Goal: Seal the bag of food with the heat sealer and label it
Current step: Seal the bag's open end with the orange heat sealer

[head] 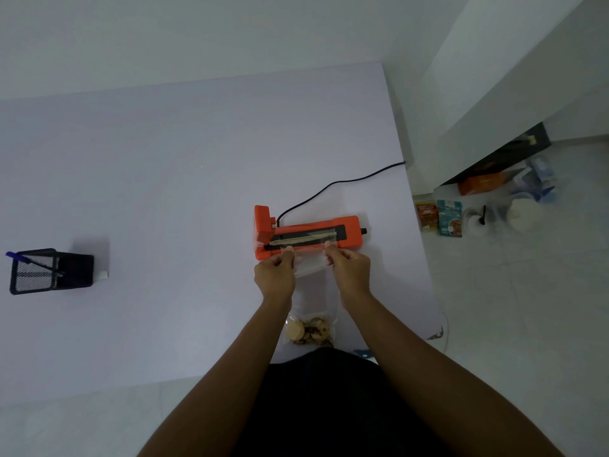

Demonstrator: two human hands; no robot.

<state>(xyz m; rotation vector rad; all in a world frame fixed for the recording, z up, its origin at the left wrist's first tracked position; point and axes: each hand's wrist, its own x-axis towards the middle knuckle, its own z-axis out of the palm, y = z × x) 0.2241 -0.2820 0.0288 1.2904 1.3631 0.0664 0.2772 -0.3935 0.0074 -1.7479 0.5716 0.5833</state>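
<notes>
An orange heat sealer (346,225) lies across the pale table (164,176), its lid raised at the left end and its black sealing strip showing. A clear plastic bag (311,267) holds cookies (308,329) at its near end by the table edge. My left hand (275,275) pinches the bag's open top at its left corner. My right hand (351,270) pinches the right corner. Both hold the bag mouth flat at the sealer's front edge, just short of the strip.
A black power cord (329,186) runs from the sealer off the table's right edge. A black mesh pen holder (49,270) with a blue pen lies at the far left, a small white piece (102,275) beside it. Food packets and containers (478,212) lie on the floor at the right.
</notes>
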